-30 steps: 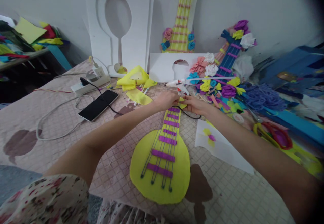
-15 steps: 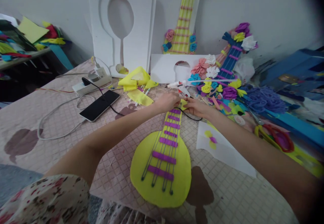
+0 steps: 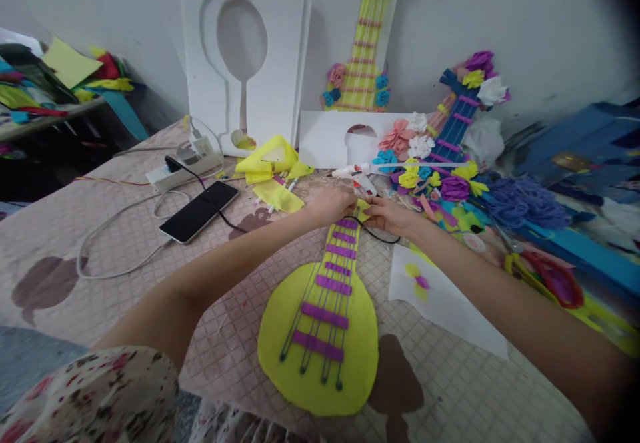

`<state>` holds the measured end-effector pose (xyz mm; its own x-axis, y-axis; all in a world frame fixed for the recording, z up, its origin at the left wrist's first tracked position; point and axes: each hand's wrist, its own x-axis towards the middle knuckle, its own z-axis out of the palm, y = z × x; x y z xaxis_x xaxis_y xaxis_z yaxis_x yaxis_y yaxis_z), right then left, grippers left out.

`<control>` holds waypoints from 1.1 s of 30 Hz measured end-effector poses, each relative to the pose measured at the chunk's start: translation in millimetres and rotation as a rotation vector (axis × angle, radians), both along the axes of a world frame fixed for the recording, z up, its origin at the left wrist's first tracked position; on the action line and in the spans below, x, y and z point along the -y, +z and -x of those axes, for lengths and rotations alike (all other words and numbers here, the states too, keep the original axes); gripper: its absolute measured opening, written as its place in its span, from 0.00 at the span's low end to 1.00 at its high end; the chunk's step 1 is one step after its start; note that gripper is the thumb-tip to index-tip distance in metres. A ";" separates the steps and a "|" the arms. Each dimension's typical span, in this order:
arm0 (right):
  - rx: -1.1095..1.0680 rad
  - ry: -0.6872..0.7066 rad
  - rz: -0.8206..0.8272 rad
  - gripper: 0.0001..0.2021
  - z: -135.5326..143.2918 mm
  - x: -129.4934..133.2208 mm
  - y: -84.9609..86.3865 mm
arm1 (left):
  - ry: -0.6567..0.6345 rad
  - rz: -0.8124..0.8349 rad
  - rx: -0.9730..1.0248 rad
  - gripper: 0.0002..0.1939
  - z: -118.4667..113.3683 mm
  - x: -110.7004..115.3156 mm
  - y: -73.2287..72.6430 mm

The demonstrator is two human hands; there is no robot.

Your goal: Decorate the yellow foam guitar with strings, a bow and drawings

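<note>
The yellow lute (image 3: pixel 325 299) looks matt and papery. The phone screen (image 3: pixel 199 211) is smooth and glossy. The blue-violet yarn (image 3: pixel 523 199) looks rough

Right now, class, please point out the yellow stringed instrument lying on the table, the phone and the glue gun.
Yellow instrument (image 3: pixel 319 331): head view, on its round body.
Phone (image 3: pixel 195 217): head view, on its dark screen.
Glue gun (image 3: pixel 352 172): head view, on its white body.

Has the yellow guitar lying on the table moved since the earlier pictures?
No, not visibly: the yellow guitar sits just as before beside the brown patch on the tablecloth.
</note>
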<state>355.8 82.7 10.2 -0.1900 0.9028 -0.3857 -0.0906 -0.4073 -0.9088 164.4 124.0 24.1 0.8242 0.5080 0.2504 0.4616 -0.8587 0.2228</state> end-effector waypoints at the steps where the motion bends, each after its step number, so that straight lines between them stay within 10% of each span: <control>1: -0.004 0.007 0.005 0.13 0.4 -0.5 0.8 | 0.000 0.003 0.000 0.08 -0.1 -0.1 -0.3; 33: -0.032 0.089 0.005 0.12 0.9 -3.4 -1.6 | 0.000 0.017 -0.024 0.07 1.1 0.4 1.0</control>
<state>354.9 86.1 8.6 -0.2813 0.8800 -0.3826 -0.0829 -0.4195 -0.9040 163.3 123.6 25.1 0.8296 0.5121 0.2224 0.4670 -0.8548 0.2263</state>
